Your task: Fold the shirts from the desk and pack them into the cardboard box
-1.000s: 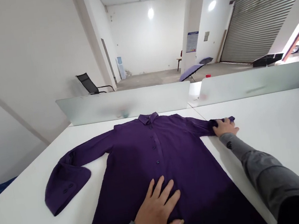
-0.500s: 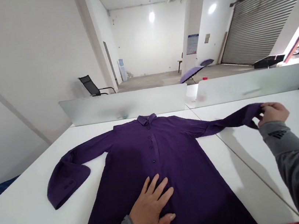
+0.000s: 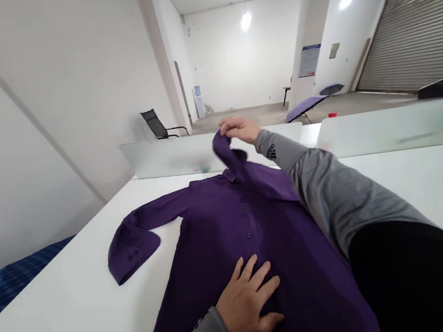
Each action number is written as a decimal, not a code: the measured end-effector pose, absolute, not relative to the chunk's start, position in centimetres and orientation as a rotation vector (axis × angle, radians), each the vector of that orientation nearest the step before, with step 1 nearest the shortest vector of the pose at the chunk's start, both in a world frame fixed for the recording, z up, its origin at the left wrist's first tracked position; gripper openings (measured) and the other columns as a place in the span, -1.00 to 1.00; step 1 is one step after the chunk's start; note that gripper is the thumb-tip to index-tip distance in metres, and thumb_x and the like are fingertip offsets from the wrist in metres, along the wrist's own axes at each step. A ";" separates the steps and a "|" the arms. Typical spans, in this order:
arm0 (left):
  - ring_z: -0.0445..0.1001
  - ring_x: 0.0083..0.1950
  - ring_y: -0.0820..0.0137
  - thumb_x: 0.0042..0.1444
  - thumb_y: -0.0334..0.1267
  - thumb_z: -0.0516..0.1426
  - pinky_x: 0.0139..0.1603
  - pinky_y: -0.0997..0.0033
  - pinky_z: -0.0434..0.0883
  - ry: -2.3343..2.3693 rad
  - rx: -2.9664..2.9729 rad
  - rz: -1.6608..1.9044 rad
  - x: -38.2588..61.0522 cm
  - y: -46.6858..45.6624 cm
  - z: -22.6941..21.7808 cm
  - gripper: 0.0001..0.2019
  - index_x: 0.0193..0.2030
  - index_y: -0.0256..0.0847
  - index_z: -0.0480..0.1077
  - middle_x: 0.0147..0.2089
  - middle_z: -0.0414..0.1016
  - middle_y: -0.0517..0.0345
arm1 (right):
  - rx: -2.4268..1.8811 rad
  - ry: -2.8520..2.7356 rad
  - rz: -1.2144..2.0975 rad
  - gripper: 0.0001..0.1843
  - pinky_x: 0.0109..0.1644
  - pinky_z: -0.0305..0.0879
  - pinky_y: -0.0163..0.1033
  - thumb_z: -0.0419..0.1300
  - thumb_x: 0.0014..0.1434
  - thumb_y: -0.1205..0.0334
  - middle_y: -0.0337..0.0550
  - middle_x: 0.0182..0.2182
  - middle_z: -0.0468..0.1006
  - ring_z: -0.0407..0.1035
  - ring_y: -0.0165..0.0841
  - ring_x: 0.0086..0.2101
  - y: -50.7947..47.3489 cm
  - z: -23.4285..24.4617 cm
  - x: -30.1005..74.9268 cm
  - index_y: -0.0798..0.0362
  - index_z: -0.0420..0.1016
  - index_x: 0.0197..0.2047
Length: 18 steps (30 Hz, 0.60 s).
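A purple button-up shirt lies front up on the white table, its collar at the far side. Spread flat on the lower front, beside the button line, is my left hand, fingers apart. My right hand pinches the cuff end of the right-side sleeve and holds it raised above the collar. That sleeve slants across the shirt's upper front and hides part of it. On the left, the other sleeve lies bent on the table, with its buttoned cuff toward me.
The white table carries frosted partition panels along its far edge. Beyond them are a black chair, an open purple umbrella and a water dispenser. Blue patterned fabric shows at the left edge.
My right hand has carried the sleeve's cuff from the far right up and left to above the collar. My left hand stays flat on the shirt. The view has turned slightly left.
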<state>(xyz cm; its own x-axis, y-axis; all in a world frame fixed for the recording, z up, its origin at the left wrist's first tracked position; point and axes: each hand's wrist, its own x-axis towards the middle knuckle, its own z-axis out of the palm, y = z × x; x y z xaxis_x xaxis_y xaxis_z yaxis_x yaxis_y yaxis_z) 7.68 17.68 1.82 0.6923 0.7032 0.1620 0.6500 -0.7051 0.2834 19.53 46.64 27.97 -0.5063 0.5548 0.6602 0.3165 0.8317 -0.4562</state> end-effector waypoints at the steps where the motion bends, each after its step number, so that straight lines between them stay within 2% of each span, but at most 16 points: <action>1: -0.17 0.48 0.00 0.23 0.23 -0.05 0.40 -0.27 -0.09 1.085 2.693 0.390 7.6 17.7 1.9 -0.32 0.41 0.03 0.03 0.47 -0.02 0.12 | -0.640 -2.184 0.337 -0.77 0.10 0.26 -0.12 0.13 -0.11 0.46 -0.14 -0.12 0.53 0.37 -0.29 -0.09 47.1 27.0 18.6 0.12 0.54 -0.36; 3: -0.16 0.48 0.00 0.22 0.26 -0.06 0.41 -0.26 -0.09 1.072 2.681 0.402 7.5 17.7 2.1 -0.30 0.41 0.00 0.03 0.47 0.00 0.10 | -0.810 -2.193 0.248 -0.68 0.13 0.26 -0.12 0.14 -0.08 0.44 -0.13 0.02 0.48 0.38 -0.30 -0.08 47.7 24.6 18.8 0.09 0.58 -0.23; 6: -0.13 0.47 -0.03 0.21 0.27 -0.07 0.40 -0.28 -0.09 1.055 2.673 0.412 7.3 17.7 2.5 -0.29 0.40 -0.03 0.04 0.46 0.02 0.07 | -1.345 -2.136 0.081 -0.63 0.11 0.30 -0.12 0.08 0.07 0.40 -0.12 -0.04 0.54 0.42 -0.30 -0.13 47.5 20.1 22.7 0.06 0.57 -0.08; 9: -0.11 0.47 -0.02 0.22 0.26 -0.07 0.39 -0.28 -0.07 1.054 2.673 0.448 7.5 17.5 2.9 -0.30 0.40 -0.03 0.04 0.45 0.03 0.07 | -1.629 -2.102 0.052 -0.64 0.12 0.29 0.04 0.03 0.20 0.28 0.08 -0.09 0.56 0.41 -0.13 -0.05 45.8 14.2 27.3 0.17 0.56 -0.04; 11: -0.06 0.46 0.02 0.21 0.26 -0.04 0.39 -0.24 -0.02 1.054 2.671 0.482 7.6 17.4 2.9 -0.30 0.39 -0.05 0.04 0.44 0.05 0.06 | -1.714 -2.132 0.070 -0.57 0.15 0.25 0.09 0.08 0.22 0.11 0.15 0.04 0.49 0.35 -0.05 0.04 44.2 10.0 29.6 0.17 0.52 0.05; 13: 0.02 0.43 0.06 0.22 0.21 -0.01 0.38 -0.16 0.07 1.118 2.650 0.551 7.5 17.7 2.7 -0.33 0.36 -0.10 0.09 0.42 0.10 0.03 | -1.774 -2.157 0.078 -0.49 0.20 0.14 0.24 0.09 0.22 0.02 0.13 0.20 0.35 0.20 0.03 0.18 43.0 6.2 31.2 0.08 0.44 0.15; 15: 0.12 0.39 0.13 0.25 0.10 0.03 0.37 -0.04 0.16 1.314 2.593 0.688 6.7 18.6 2.4 -0.46 0.26 -0.17 0.20 0.37 0.19 -0.03 | -1.818 -2.174 0.072 -0.46 0.24 0.01 0.35 0.02 0.27 -0.02 0.07 0.29 0.23 0.07 0.02 0.26 42.4 3.6 32.3 0.01 0.35 0.24; 18: 0.30 0.26 0.17 0.27 -0.09 0.05 0.27 0.09 0.30 1.775 2.468 0.887 4.1 21.6 2.6 -0.65 0.09 -0.26 0.32 0.21 0.36 -0.13 | -1.892 -2.205 -0.017 -0.43 0.27 -0.07 0.36 -0.13 0.33 -0.06 -0.04 0.34 0.14 -0.03 -0.08 0.31 42.8 1.6 33.2 -0.07 0.21 0.32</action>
